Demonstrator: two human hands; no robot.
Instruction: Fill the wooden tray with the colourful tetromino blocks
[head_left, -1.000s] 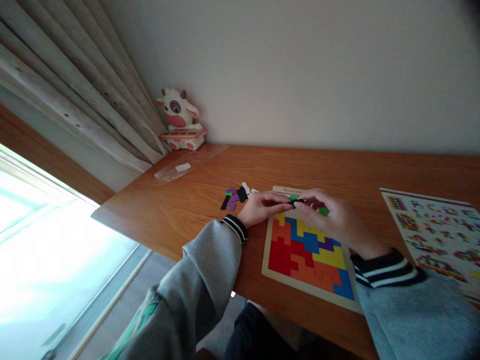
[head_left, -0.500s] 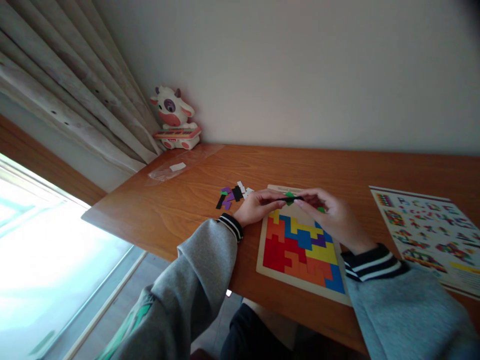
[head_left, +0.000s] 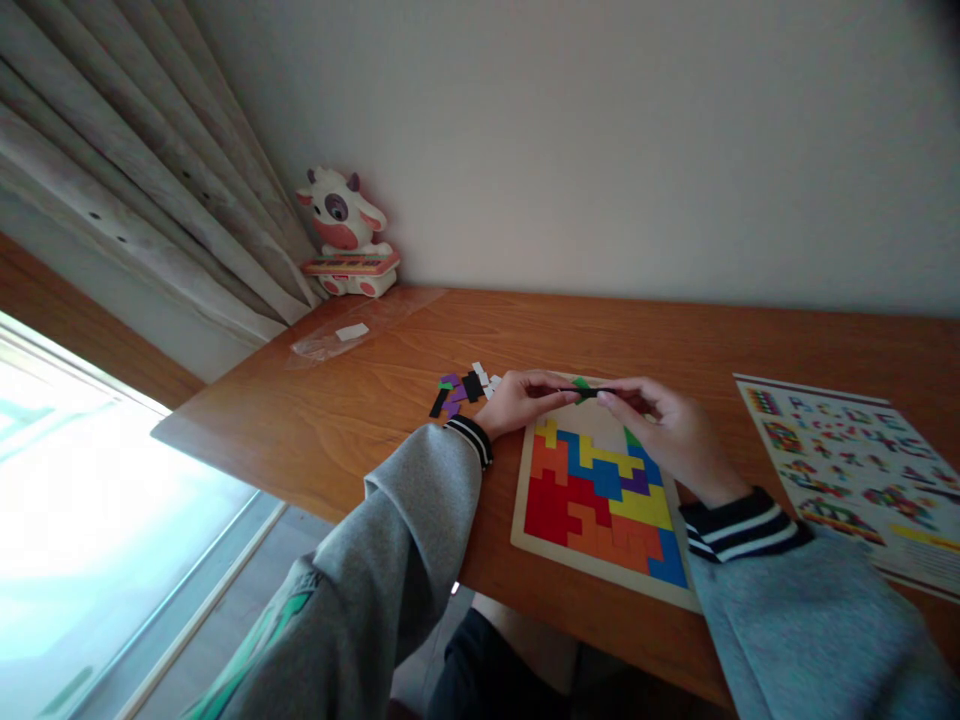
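Note:
A thin black puzzle piece (head_left: pixel 587 393) is pinched between my left hand (head_left: pixel 520 402) and my right hand (head_left: pixel 667 425), one end in each. Both hands hover over the far part of a wooden puzzle board (head_left: pixel 517 520). Red, orange, blue, yellow and purple pieces fill the board's near part. Green pieces (head_left: pixel 582 384) show near its far edge, partly behind my fingers. Left of the board, beside my left wrist, lies a loose group of black, purple, white and green pieces (head_left: pixel 472 386).
A printed sheet of colourful patterns (head_left: pixel 840 450) lies on the wooden table (head_left: pixel 360 420) at the right. Toward the back left are a clear plastic bag (head_left: pixel 322 346) and a cow-shaped toy keyboard (head_left: pixel 349 235). The table's left edge borders a bright window.
My left hand has moved slightly right and farther forward. The black piece now looks thinner, seen more edge-on, and is still held between both hands. The view has shifted a little.

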